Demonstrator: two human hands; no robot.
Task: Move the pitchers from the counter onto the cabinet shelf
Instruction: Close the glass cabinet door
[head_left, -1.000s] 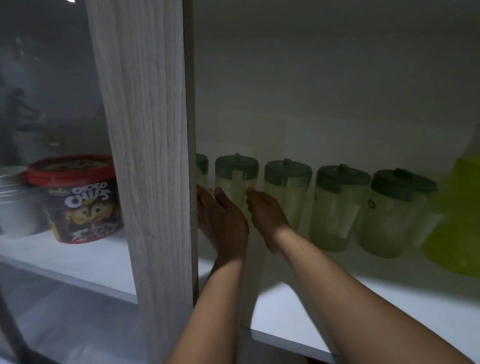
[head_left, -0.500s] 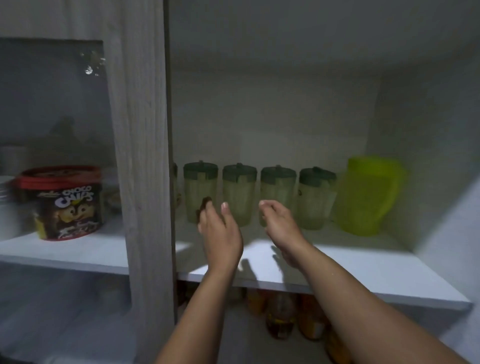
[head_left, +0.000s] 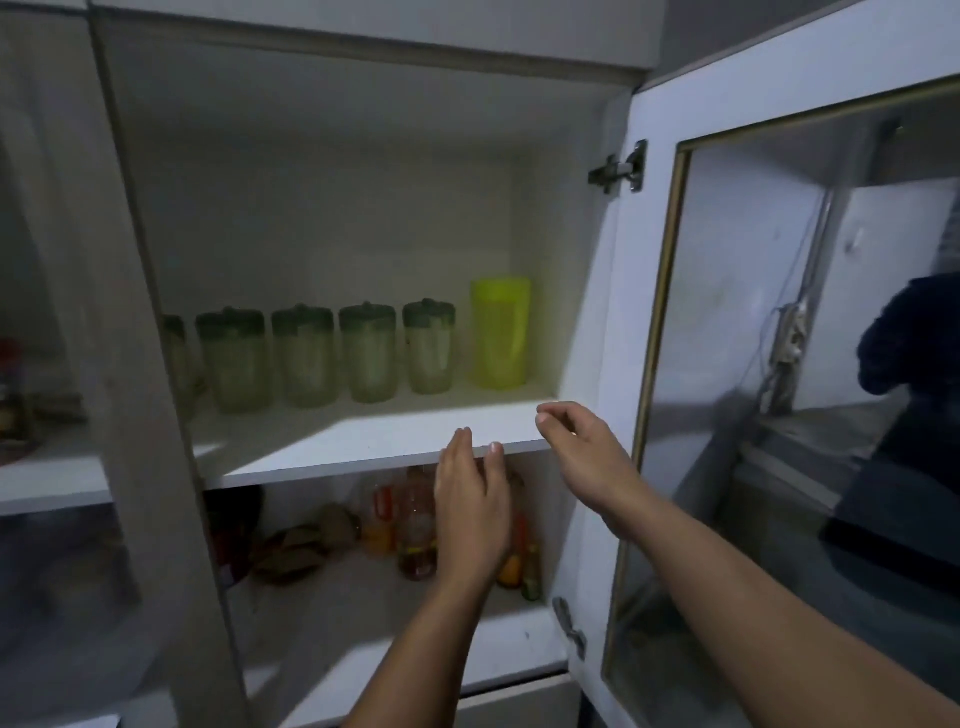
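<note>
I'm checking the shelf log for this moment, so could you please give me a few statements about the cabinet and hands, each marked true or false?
1. Both hands are empty. True: the left hand and right hand hold nothing.
2. The lime-green pitcher stands at the right end of the row. True.
3. The clear pitchers have red lids. False: the lids are dark green.
4. The glass cabinet door is closed. False: it is swung open to the right.
5. The lower shelf holds bottles. True.
</note>
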